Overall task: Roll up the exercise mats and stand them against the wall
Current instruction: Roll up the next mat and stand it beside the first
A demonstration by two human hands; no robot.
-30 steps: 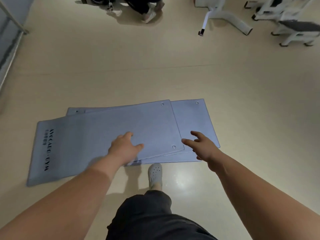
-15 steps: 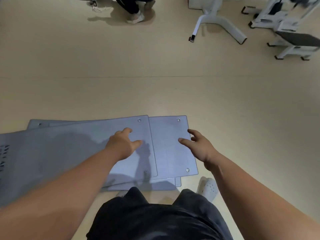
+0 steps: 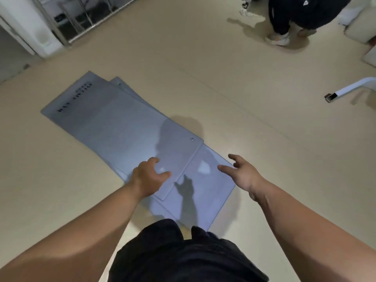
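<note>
Under both grips lie the mats [image 3: 114,119], flat on the floor [image 3: 223,88] in a skewed stack, none rolled yet. The left grip [image 3: 149,176] hangs over the near corner of the top mat [image 3: 173,151], fingers loosely bent and spread, holding nothing. The right grip [image 3: 242,174] is over the right edge of the lower mat [image 3: 207,192], fingers splayed wide, also empty. Whether either touches the foam I cannot tell.

To my eye the step is to start a roll from this near short end. I would take the top mat alone, so the right grip wants to come across onto it, just this side of the eyelet [image 3: 192,139], with one grip toward each corner. Make the first turn tight and square to the long edges, or the roll may cone and stand badly. Then push evenly away from both grips, toward the printed far end. The white wall [image 3: 22,21] is well beyond the left grip.
</note>
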